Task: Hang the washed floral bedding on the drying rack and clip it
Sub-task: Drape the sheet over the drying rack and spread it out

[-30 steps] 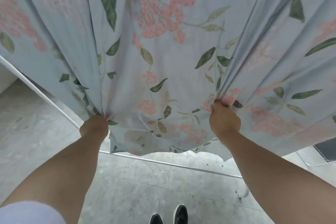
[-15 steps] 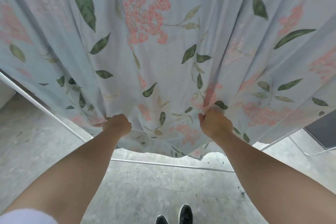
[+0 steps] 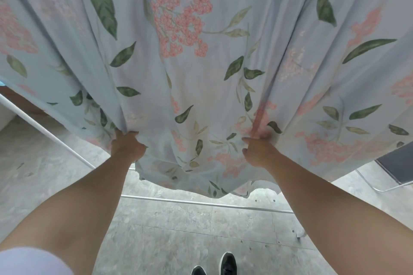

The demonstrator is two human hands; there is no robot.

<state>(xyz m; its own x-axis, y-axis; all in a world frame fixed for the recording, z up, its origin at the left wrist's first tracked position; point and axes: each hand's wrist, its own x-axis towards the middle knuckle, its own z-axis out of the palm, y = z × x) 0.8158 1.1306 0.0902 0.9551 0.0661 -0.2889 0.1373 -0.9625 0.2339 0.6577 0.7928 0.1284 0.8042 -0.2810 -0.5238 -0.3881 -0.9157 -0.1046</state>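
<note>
The floral bedding (image 3: 201,69), pale blue with pink blossoms and green leaves, hangs in front of me and fills the upper view. My left hand (image 3: 127,146) grips a bunched fold near its lower edge on the left. My right hand (image 3: 259,152) grips another fold to the right, with taut pleats running up from both. A loose flap of hem sags between and below the hands. White bars of the drying rack (image 3: 201,202) run low across the floor and slant up at the left (image 3: 44,131). No clips are visible.
Grey stone floor tiles (image 3: 167,236) lie below. My black shoes (image 3: 228,262) stand at the bottom edge. A dark panel on a thin metal frame (image 3: 400,169) sits at the right. A pale wall or ledge (image 3: 6,116) shows at the far left.
Both hands have moved closer together while still holding the bedding. The left hand shifted right. The fabric has slid leftward and down across the view, and the hem between the hands sags more.
</note>
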